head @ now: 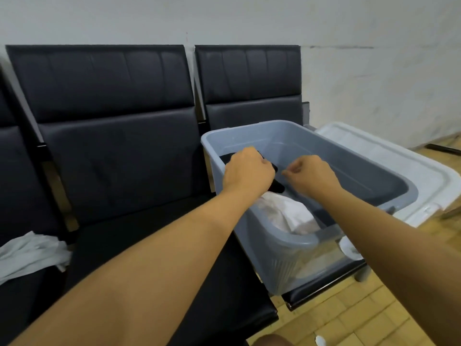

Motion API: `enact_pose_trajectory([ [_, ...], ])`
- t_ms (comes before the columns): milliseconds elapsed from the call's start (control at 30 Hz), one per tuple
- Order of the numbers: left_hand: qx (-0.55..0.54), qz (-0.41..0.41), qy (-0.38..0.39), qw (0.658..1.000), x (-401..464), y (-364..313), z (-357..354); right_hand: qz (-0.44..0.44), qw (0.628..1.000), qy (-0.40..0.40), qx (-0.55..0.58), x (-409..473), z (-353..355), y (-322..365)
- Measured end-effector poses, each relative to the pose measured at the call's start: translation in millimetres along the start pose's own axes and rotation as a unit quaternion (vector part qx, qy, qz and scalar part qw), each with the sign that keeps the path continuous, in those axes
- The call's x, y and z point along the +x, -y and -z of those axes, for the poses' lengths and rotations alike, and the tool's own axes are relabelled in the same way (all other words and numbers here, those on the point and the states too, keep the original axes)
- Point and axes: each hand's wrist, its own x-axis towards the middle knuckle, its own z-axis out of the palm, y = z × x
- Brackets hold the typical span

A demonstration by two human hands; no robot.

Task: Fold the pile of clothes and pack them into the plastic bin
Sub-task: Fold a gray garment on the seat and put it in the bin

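Both hands reached into the grey plastic bin [389, 171] standing on the black bench [119, 171]. The left hand [247, 171] had its fingers curled on a black garment [275, 186] inside; the right hand [311, 174] seemed to pinch its edge, fingers together. A white garment [287, 213] lay in the bin's near end, and a white cloth [30, 253] sat on the bench, far left.

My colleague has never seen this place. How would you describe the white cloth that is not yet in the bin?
Find the row of black seats along the wall. On the leftmost seat, far from the grey plastic bin, lies a crumpled white cloth. It is the only garment outside the bin.
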Motion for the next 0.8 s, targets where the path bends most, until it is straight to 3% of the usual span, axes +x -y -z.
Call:
enact_pose_trajectory([
  [100, -0.109, 0.073, -0.087, 0.987, -16, 34, 21, 0.064, 0.993, -0.033, 0.097, -26, -9, 50],
  [200, -0.118, 0.152, -0.116, 0.974, -30, 97, 41, 0.137, 0.98, -0.004, 0.147, -51, -46, 109],
  [400, -0.041, 0.278, -0.147, 0.948, -80, 257, 116, 0.247, 0.959, 0.113, 0.084, -97, -160, 215],
  [567, 0.038, 0.347, -0.164, 0.923, -143, 380, 194, 0.28, 0.934, 0.217, 0.051, -140, -260, 293],
  [800, 0.163, 0.415, -0.158, 0.881, -210, 519, 269, 0.329, 0.893, 0.301, -0.056, -180, -395, 367],
])
